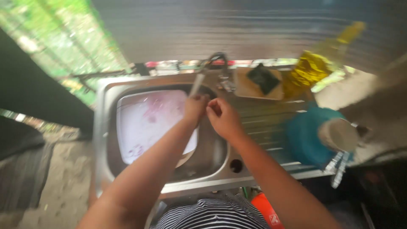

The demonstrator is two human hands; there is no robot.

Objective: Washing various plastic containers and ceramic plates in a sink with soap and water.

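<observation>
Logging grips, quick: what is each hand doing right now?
Left hand: closed on a thin pale utensil, kind unclear.
Right hand: fingers curled, holding nothing visible; cannot tell.

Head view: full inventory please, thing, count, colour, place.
sink: 1, steel, centre-left, with a ribbed draining board to its right.
tray: 1, white with pink pattern, lying in the sink basin.
tap: 1, dark curved spout, behind the basin.
cutting board: 1, light wood, back of the draining board, with a dark scrubbing pad on it.
bottle: 1, yellow, blurred, right of the board.
bowl: 1, teal, on the draining board.
cup: 1, beige, against the bowl's right side.
striped shirt: 1, black and white, bottom centre.
left hand: holds a thin pale utensil, too blurred to name, over the basin.
right hand: beside the left, fingers curled.
</observation>
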